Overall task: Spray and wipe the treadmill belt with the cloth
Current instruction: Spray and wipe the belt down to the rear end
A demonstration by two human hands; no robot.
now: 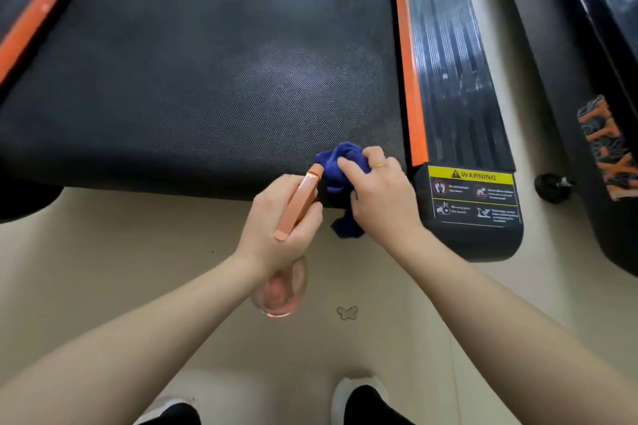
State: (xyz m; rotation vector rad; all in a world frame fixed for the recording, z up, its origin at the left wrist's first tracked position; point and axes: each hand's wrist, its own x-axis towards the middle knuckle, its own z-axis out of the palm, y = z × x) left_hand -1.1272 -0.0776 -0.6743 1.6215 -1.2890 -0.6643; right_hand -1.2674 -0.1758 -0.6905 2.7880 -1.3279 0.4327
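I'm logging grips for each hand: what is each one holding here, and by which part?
The left hand grips the spray bottle around its neck, below the orange head. The right hand holds the bunched blue cloth by its middle.

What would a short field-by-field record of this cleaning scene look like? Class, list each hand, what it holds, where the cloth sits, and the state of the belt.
left hand: grips the spray bottle, nozzle towards the belt
right hand: holds the blue cloth, bunched
cloth position: at the belt's near edge, close to the right orange rail; part hangs over the edge
treadmill belt: dark, textured, with a paler patch near the middle
nearby: warning label on the right rail's end
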